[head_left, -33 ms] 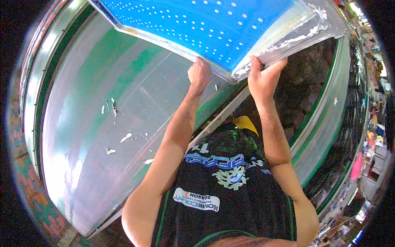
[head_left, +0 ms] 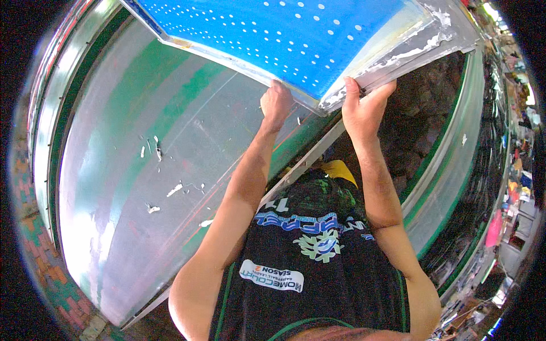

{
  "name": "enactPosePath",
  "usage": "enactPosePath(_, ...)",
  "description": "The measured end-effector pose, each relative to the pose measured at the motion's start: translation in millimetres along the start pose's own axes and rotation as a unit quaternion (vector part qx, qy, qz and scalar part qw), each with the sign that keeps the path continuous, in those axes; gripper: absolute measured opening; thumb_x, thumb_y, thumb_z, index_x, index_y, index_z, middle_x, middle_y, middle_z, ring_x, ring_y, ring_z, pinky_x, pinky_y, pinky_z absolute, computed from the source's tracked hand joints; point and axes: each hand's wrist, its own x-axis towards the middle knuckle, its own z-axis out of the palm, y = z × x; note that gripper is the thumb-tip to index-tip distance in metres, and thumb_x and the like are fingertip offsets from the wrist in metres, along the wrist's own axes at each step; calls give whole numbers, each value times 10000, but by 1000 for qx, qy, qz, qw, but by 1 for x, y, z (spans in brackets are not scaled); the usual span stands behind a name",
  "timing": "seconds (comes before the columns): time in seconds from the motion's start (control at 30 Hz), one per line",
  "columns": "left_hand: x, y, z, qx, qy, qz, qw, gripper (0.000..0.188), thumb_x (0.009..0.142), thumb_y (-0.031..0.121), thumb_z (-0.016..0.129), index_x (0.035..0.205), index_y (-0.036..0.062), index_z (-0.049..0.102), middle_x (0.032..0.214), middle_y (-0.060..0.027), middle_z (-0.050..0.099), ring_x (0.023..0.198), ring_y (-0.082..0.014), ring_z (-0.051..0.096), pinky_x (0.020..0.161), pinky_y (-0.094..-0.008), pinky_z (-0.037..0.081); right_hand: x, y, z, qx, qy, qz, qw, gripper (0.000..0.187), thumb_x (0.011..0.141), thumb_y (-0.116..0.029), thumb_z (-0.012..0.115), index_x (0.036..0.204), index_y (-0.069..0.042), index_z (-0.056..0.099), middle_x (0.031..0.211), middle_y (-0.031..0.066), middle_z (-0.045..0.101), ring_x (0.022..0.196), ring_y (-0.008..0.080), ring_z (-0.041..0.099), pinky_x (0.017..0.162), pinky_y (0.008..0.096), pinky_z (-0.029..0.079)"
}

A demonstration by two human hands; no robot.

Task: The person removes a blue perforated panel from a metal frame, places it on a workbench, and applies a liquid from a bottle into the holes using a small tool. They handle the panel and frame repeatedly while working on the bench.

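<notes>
The blue dotted frame [head_left: 250, 40] is at twelve o'clock, its near corner between the hands. The left hand [head_left: 276, 102] has its fingers curled round one edge, tips probably underneath; the right hand [head_left: 365, 111] grips the other, thumb on top. White scraps [head_left: 174, 190] lie toward nine o'clock on the worktop [head_left: 128, 199].

Glare whitens the tabletop [head_left: 114, 216] at left amid strong fisheye bending.

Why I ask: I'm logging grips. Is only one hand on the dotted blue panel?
No, the left hand and right hand both grip the blue panel by its edges.
</notes>
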Motion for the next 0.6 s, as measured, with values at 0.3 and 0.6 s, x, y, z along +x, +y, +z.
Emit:
enactPosePath(0.3, -22, -4, 9, -134, -29, 39, 990, 394, 1034, 300, 503, 1131, -75, 579, 1009, -354, 700, 978, -515, 688, 858, -580, 542, 1, 4, 3, 29, 5, -1, 1000, 926, 924, -189, 784, 1516, 130, 147, 1379, 388, 454, 1255, 515, 542, 1058, 528, 457)
enactPosePath(0.6, -60, -12, -4, -124, -227, 122, 958, 313, 1044, 257, 490, 1032, -37, 595, 1019, -308, 694, 991, -513, 672, 873, -580, 523, 5, 6, 3, 8, -6, 4, 1000, 835, 957, -157, 757, 1485, 93, 159, 1352, 330, 483, 1231, 410, 582, 1044, 487, 488)
